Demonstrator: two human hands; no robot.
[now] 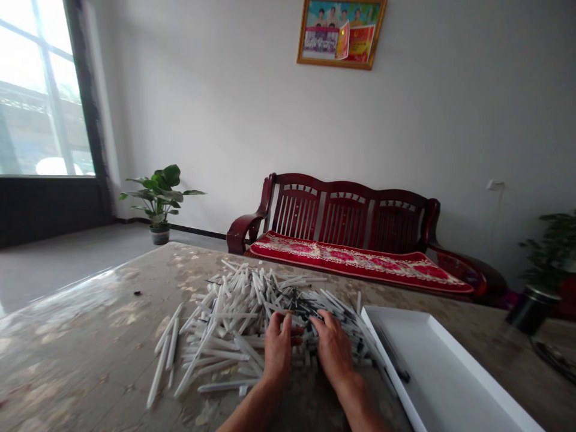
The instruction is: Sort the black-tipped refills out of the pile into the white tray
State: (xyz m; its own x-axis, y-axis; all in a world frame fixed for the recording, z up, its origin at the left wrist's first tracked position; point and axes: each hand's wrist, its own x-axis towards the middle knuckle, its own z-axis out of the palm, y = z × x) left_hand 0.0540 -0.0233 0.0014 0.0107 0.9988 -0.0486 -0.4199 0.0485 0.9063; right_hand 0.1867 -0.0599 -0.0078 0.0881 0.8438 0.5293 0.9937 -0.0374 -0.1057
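Observation:
A large heap of thin white plastic sticks, perhaps pen barrels (225,327), lies loosely crossed on the stone-patterned table (85,342), with dark pens or pen parts (300,297) mixed in near its middle. My left hand (278,349) rests on the heap's near side with curled fingers. Beside it, my right hand (332,347) presses its fingers into the sticks. Neither hand's grip can be made out. A white tray (443,381) lies just to the right of my right hand, with one dark pen (393,354) inside.
Several loose sticks lie left of the heap. A black cylindrical container stands at the table's right side, near a dark flat object. Beyond the far table edge are a red wooden bench with a patterned cushion and a potted plant.

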